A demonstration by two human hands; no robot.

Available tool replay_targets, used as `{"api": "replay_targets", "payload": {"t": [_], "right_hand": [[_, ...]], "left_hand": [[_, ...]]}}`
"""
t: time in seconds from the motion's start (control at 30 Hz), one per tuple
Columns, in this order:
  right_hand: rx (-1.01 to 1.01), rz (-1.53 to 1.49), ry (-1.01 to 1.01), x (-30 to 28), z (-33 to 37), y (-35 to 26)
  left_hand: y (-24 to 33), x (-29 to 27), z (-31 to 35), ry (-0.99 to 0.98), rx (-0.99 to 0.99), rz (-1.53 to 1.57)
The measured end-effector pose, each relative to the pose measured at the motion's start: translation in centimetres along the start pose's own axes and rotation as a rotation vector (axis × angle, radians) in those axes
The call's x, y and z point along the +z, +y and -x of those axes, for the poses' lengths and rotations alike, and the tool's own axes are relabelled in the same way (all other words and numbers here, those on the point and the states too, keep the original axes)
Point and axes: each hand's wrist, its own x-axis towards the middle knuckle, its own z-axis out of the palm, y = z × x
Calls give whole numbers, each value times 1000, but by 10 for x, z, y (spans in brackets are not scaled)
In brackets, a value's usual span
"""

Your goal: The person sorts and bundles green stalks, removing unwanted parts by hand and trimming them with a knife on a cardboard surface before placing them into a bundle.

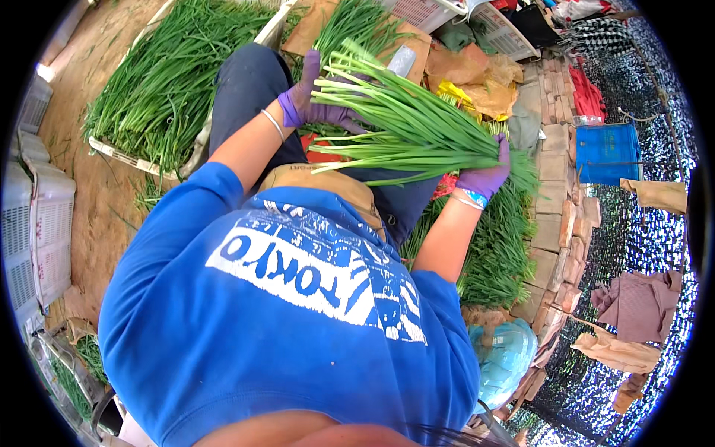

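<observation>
A loose bunch of long flat garlic chives [417, 123] lies across the space over my lap, its pale stem ends fanned out to the left. My right hand [488, 173], in a purple glove, is closed round the green leaf end. Beside the pale ends is my left hand [316, 104], also gloved in purple. Its thumb stands up and its fingers stretch out flat under and behind the stems, partly hidden by them. Just beyond the bunch, more chives [357, 30] rest on brown cardboard [309, 22].
To the left stands a white crate [123, 155] heaped with chives. Another pile of chives [495, 253] lies at my right, along a low brick edge [551, 186]. A blue container [607, 153] and dark netting [625, 82] are farther right. White crates [52, 223] stack at the far left.
</observation>
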Motion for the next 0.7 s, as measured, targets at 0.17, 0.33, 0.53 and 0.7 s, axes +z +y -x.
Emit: {"api": "replay_targets", "payload": {"t": [0.17, 0.33, 0.53, 0.7], "right_hand": [[28, -34, 9, -1, -2, 0], [64, -98, -22, -6, -4, 0], [67, -143, -65, -14, -9, 2], [17, -76, -18, 7, 6, -2]], "left_hand": [[4, 7, 5, -188, 29, -9], [8, 3, 9, -295, 84, 132], [8, -3, 5, -25, 82, 6], [-3, -24, 6, 131, -413, -523]]}}
